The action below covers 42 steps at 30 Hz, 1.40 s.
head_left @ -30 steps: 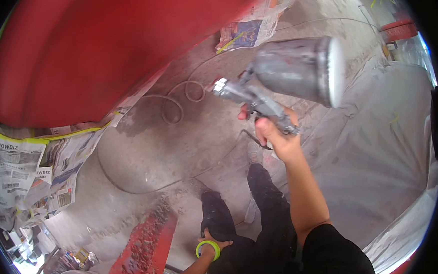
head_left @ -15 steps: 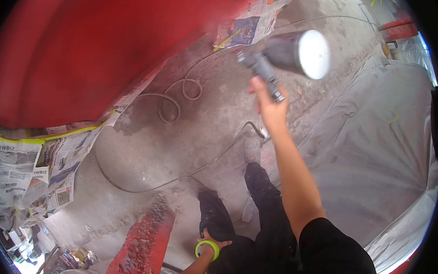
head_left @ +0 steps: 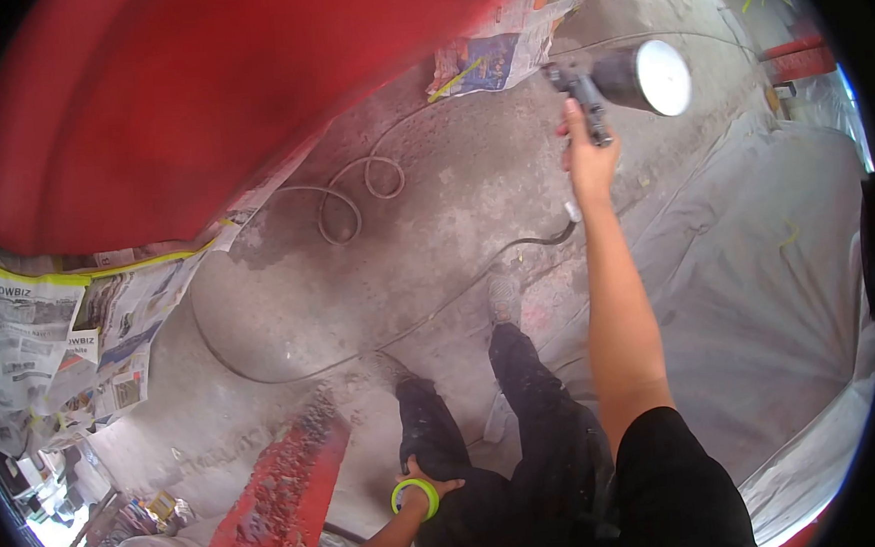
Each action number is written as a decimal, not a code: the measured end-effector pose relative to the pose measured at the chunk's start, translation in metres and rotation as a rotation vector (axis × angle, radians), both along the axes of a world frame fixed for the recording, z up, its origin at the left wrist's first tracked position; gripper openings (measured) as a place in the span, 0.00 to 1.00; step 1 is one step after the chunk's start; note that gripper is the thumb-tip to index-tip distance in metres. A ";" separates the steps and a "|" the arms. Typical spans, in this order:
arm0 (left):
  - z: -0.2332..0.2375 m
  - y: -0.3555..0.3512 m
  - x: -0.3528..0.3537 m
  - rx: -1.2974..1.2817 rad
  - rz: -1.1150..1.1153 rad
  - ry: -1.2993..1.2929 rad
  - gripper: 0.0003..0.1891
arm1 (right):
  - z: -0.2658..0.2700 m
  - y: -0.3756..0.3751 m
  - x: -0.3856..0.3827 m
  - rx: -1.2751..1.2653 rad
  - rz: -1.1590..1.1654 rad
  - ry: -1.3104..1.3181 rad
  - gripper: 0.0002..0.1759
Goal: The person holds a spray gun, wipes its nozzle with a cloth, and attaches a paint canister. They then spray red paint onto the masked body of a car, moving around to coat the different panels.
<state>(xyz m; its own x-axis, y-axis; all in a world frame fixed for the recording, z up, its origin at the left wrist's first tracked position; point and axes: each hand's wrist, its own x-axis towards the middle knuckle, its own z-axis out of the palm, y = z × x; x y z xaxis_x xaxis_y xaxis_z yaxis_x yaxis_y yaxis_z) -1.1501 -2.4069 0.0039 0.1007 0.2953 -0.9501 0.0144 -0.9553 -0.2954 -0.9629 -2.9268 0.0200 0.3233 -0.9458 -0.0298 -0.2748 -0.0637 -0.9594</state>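
My right hand (head_left: pixel 592 169) is closed around the grip of a spray gun (head_left: pixel 585 99), held out on an extended arm. The gun's dark cup (head_left: pixel 618 77) has a white round end facing right. An air hose (head_left: pixel 546 239) hangs from below that hand and trails over the floor. Up and to the left of the gun is a large glossy red panel (head_left: pixel 177 109), edged with newspaper (head_left: pixel 490 60). My left hand (head_left: pixel 432 477) lies on my thigh, fingers spread, holding nothing. A roll of yellow-green tape (head_left: pixel 432 500) sits around the left wrist.
Hose loops (head_left: pixel 359 213) lie on the stained concrete floor (head_left: pixel 290 313). A grey cover sheet (head_left: pixel 749 284) spreads along the right. A rough, red-painted piece (head_left: pixel 272 514) stands at lower left, near my legs. More newspaper (head_left: pixel 21 339) hangs at left.
My right hand has moved up and to the right with the spray gun, and the hose end has risen with it. My left hand stays on the thigh.
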 end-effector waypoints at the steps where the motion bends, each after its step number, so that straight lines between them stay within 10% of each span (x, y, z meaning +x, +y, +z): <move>1: 0.001 -0.001 0.001 0.004 0.004 0.005 0.73 | 0.010 -0.006 -0.002 -0.013 -0.060 0.007 0.20; 12: 0.004 -0.011 0.010 0.033 -0.002 0.018 0.74 | 0.077 0.024 -0.047 0.308 0.390 -0.125 0.20; 20: -0.001 -0.009 0.010 0.016 -0.009 0.039 0.76 | 0.084 -0.025 -0.017 0.068 -0.047 -0.139 0.22; 29: -0.023 0.009 0.001 -0.027 0.014 0.032 0.77 | 0.139 0.027 -0.039 0.321 0.540 -0.309 0.21; 33: -0.007 0.020 0.004 -0.211 0.142 -0.123 0.74 | 0.131 -0.008 -0.041 0.250 0.335 -0.121 0.20; 36: -0.010 0.063 -0.009 -0.406 0.473 -0.329 0.63 | 0.123 -0.039 -0.040 0.125 0.118 -0.071 0.24; 38: 0.001 0.097 -0.031 -0.414 1.141 -0.440 0.31 | 0.128 -0.049 -0.048 0.078 0.014 -0.041 0.25; 42: 0.049 0.166 -0.090 -0.238 1.180 -0.374 0.13 | 0.141 -0.053 -0.070 0.054 -0.012 0.032 0.24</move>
<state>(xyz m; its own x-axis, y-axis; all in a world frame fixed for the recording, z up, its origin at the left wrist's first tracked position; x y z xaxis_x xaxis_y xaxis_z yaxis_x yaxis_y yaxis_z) -1.2401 -2.2408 0.0533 0.1663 0.2147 -0.9624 0.9388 -0.3331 0.0879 -1.0331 -2.9794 0.1614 0.3104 -0.9462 -0.0913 -0.3062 -0.0086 -0.9519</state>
